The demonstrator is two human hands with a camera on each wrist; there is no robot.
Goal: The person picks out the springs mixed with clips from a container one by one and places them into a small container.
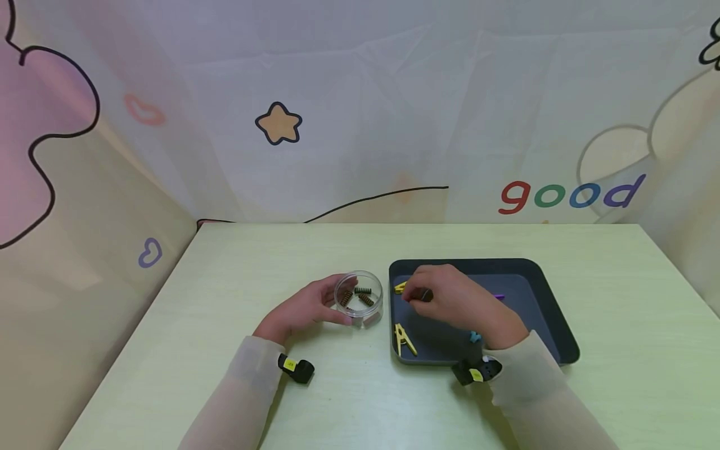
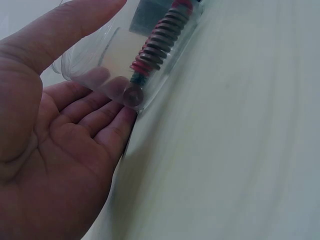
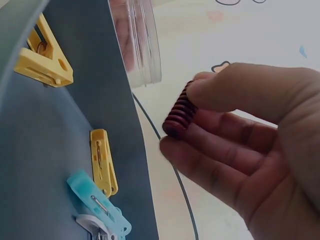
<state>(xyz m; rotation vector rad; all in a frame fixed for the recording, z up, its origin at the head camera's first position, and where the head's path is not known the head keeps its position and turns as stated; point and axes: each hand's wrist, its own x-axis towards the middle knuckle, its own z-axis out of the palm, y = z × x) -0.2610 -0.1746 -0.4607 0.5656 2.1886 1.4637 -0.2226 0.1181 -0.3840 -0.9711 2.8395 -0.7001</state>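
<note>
On the table my left hand (image 1: 315, 306) holds a round clear plastic jar (image 1: 369, 321), thumb on the near side and fingers round the far side. Several small coil springs (image 1: 362, 291) lie inside it; the left wrist view shows a red and dark spring (image 2: 162, 37) through the wall. Over the left part of the dark tray (image 1: 554, 306) is my right hand (image 1: 458, 303). Between thumb and fingers it pinches a dark red coil spring (image 3: 180, 112), raised above the tray's rim beside the jar.
Yellow clothespins (image 1: 404, 340) lie along the tray's left side. A light blue clothespin (image 3: 97, 200) and a white clip (image 3: 92, 223) lie beside a yellow one. Something purple (image 1: 499, 297) shows behind the right hand. A printed cloth (image 1: 360, 125) hangs behind the table.
</note>
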